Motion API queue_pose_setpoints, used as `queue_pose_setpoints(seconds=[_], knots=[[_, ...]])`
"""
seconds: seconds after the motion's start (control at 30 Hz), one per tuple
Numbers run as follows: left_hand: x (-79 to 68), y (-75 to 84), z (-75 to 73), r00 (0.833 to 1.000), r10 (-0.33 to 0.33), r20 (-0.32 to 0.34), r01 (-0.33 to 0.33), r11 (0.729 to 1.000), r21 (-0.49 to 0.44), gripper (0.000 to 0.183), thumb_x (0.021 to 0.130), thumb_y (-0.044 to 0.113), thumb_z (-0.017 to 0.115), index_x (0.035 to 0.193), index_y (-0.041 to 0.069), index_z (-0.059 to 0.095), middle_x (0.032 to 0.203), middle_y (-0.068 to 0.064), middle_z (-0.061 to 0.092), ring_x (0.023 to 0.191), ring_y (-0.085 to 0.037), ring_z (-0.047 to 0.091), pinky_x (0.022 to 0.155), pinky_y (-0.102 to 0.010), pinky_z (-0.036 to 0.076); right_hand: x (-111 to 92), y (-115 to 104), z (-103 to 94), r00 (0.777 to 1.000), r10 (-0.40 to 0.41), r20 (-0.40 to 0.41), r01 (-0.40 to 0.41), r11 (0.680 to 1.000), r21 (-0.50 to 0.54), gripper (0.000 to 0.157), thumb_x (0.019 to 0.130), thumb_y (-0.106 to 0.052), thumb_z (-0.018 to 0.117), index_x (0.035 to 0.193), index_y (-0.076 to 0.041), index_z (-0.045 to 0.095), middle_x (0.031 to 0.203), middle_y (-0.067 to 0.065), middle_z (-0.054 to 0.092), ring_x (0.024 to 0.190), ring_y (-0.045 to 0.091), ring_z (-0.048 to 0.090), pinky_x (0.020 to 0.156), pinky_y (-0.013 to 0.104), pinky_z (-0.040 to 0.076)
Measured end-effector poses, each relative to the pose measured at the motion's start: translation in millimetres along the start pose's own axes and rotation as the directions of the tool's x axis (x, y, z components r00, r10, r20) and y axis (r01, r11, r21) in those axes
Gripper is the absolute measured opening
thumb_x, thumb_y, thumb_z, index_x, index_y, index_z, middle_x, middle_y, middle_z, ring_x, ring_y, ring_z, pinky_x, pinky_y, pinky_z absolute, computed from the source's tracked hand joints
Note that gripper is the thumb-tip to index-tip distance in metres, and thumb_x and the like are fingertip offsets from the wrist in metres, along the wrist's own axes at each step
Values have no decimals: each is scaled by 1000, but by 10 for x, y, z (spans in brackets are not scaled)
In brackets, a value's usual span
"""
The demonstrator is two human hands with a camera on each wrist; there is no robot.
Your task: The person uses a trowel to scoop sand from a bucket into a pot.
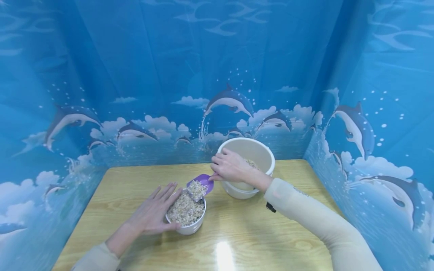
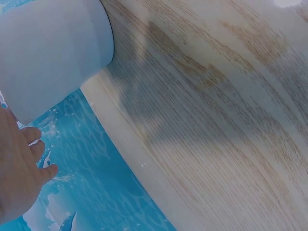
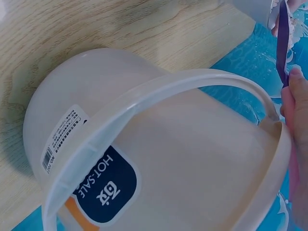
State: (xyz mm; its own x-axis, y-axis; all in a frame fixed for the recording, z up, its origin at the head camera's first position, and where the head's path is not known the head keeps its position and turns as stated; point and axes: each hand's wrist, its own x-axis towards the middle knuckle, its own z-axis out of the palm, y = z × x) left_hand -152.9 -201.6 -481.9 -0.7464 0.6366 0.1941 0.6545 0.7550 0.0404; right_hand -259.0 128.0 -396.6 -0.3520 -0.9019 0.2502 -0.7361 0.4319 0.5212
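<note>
My right hand point(image 1: 234, 167) grips the pink handle of a small purple scoop point(image 1: 210, 183). The scoop carries pale speckled granules and tilts down over a white bowl point(image 1: 191, 229). That bowl is filled near its rim with the same granules point(image 1: 185, 211). Against its left side lies my left hand point(image 1: 152, 214), fingers straight and spread, thumb along the near rim. In the left wrist view the bowl point(image 2: 57, 53) shows its smooth outer wall above the left hand point(image 2: 19, 173). The scoop's purple edge point(image 3: 283, 43) appears at the top right of the right wrist view.
A larger cream bucket point(image 1: 270, 154) stands behind and right of the bowl, under my right forearm, with more granules point(image 1: 251, 163) inside. Its carrying handle point(image 3: 168, 82) hangs down outside. Blue dolphin-print curtains point(image 1: 190, 56) surround the wooden table point(image 1: 135, 188) at the back and sides.
</note>
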Motion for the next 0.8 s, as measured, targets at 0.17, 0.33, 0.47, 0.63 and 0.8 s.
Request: queue_pose_setpoints(seconds=[0.17, 0.33, 0.47, 0.63, 0.8], knots=[[2, -4, 7, 1000, 4, -1, -4, 1000, 3, 116, 87, 91, 47, 166, 7, 30, 171, -23, 28, 158, -41, 36, 128, -62, 32, -3, -1, -5, 1000, -9, 2, 9, 1000, -6, 52, 101, -68, 54, 84, -22, 70, 83, -6, 66, 76, 14, 57, 73, 29, 44], [6, -9, 3, 1000, -2, 6, 2, 1000, 3, 117, 86, 91, 48, 166, 7, 30, 171, -23, 29, 158, -41, 35, 128, -62, 32, -5, -2, -14, 1000, -19, -2, 19, 999, -26, 52, 100, -68, 54, 85, -22, 70, 83, -7, 66, 76, 14, 58, 73, 29, 44], [13, -5, -4, 1000, -6, 11, 5, 1000, 5, 117, 86, 90, 49, 166, 7, 30, 171, -23, 29, 158, -41, 35, 128, -62, 31, -5, 3, -15, 1000, -30, 2, 30, 999, -35, 52, 101, -68, 54, 87, -21, 71, 85, -6, 67, 77, 14, 58, 73, 28, 44], [7, -2, -6, 1000, -5, 9, 5, 1000, 5, 116, 86, 90, 49, 165, 7, 31, 171, -23, 29, 158, -41, 35, 128, -62, 32, 2, 5, -23, 999, -41, 13, 41, 998, -48, 52, 101, -68, 52, 89, -22, 73, 88, -6, 68, 79, 14, 59, 74, 28, 44], [0, -2, -8, 1000, -4, 9, 4, 1000, 3, 116, 86, 90, 51, 165, 6, 32, 171, -23, 29, 158, -41, 35, 127, -63, 34, 11, 2, -42, 999, -43, 30, 45, 998, -54, 52, 102, -68, 52, 90, -22, 73, 90, -6, 69, 81, 13, 60, 74, 27, 44]])
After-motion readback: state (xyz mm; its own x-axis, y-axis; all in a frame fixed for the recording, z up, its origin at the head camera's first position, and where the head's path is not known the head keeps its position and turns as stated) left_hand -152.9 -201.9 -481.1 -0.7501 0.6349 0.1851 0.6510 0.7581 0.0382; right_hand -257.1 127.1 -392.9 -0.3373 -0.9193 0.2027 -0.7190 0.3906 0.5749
